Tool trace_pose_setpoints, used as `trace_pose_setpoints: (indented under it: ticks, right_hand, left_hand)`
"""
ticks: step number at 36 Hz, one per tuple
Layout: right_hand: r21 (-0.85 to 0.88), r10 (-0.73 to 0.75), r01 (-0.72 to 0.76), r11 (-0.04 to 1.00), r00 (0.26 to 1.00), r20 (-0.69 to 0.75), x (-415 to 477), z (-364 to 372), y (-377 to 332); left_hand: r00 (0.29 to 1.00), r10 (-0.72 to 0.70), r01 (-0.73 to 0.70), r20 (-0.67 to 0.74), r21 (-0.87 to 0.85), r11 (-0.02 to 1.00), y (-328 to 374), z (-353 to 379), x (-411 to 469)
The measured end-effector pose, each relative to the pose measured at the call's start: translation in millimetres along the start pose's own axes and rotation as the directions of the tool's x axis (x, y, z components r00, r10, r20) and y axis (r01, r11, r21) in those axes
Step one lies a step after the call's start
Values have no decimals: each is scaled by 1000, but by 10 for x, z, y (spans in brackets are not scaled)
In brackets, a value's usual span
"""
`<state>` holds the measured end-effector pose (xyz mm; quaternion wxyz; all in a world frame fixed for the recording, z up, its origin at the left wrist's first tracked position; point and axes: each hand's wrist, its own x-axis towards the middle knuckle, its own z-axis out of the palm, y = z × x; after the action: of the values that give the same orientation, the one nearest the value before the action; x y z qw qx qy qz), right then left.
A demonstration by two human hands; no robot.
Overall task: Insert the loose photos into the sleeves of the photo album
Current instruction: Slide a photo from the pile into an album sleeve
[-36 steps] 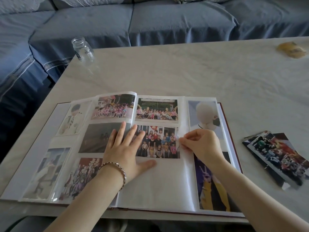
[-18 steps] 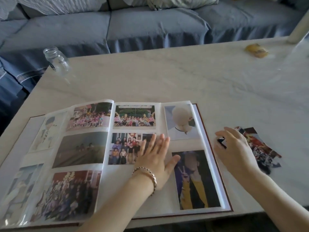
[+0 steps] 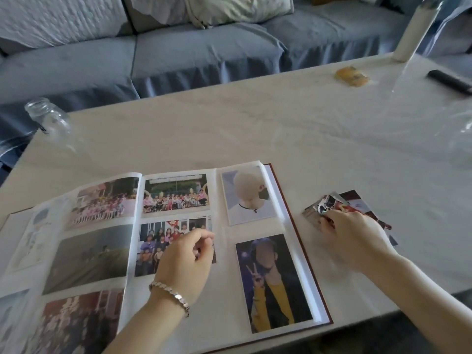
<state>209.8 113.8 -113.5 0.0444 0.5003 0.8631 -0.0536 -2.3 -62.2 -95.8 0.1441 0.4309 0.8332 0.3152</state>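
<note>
A photo album (image 3: 224, 310) is laid open on the pale bench (image 3: 281, 129) in the lower left of the frame, with its sleeves largely filled by group pictures and two portraits on the right-hand page. The left hand (image 3: 186, 261), on whose wrist a silver bracelet (image 3: 171, 295) is worn, is held over the middle group picture of that page; its fingers are curled in, the thumb is set against the forefinger, and nothing is seen to be held in it. The loose photos (image 3: 356, 200) are stacked untidily on the bench just beside the album's right edge, at the right of the frame. The right hand (image 3: 352, 236) is placed on this stack, and the uppermost prints are pinched by its bent fingers so that one edge is raised. A clear glass jar (image 3: 47, 118) is seen at the upper left corner of the bench, a yellow packet (image 3: 352, 76) and a black object (image 3: 448, 81) at the upper right. A blue sofa (image 3: 204, 54) is seen behind the bench.
</note>
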Motion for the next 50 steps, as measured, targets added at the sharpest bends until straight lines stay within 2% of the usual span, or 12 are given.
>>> trace_pose_setpoints:
  ticks: [7, 10, 12, 15, 17, 21, 25, 30, 38, 41, 45, 50]
  right_hand:
    - [36, 68, -66, 997, 995, -69, -11, -28, -55]
    - [147, -42, 100, 984, 935, -351, -64, -55, -110]
    - [152, -184, 323, 934, 800, -571, -117, -76, -225]
    - [75, -420, 580, 811, 667, -615, -223, -154, -480]
    - [49, -543, 700, 713, 594, -594, -286, -176, -622]
    - [82, -671, 824, 560, 510, -539, -369, -141, -815]
    - [238, -628, 744, 624, 659, -415, -397, -78, -879]
    - [749, -141, 201, 632, 979, -144, -440, -300, -902]
    - [905, -100, -236, 354, 952, 288, -325, -253, -861]
    - [906, -45, -96, 412, 991, 126, -350, -229, -812]
    - [805, 34, 118, 582, 985, -169, -393, -235, -692]
    - [650, 6, 265, 712, 924, -383, -461, -225, -613]
  left_hand:
    - [993, -90, 100, 76, -145, 984, 147, 33, 57]
    - [973, -145, 190, 177, -273, 943, 244, 9, 78]
    - [911, -250, 385, 328, -458, 801, 351, -19, 89]
    - [703, -340, 711, 625, -607, 355, 475, -59, 122]
    - [654, -321, 756, 686, -607, 243, 495, -76, 132]
    - [746, -335, 665, 575, -669, 332, 504, -83, 121]
    - [873, -390, 487, 292, -508, 711, 342, -95, 137]
    - [963, -237, 266, 132, -283, 922, 162, -269, 98]
    - [994, -100, 103, 44, -82, 991, -30, -416, -81]
    - [998, -36, 28, 44, 181, 983, -155, -472, -159]
    - [982, -93, -24, 167, 592, 805, -377, -447, -204]
    - [961, -156, -52, 228, 704, 708, -508, -397, -250]
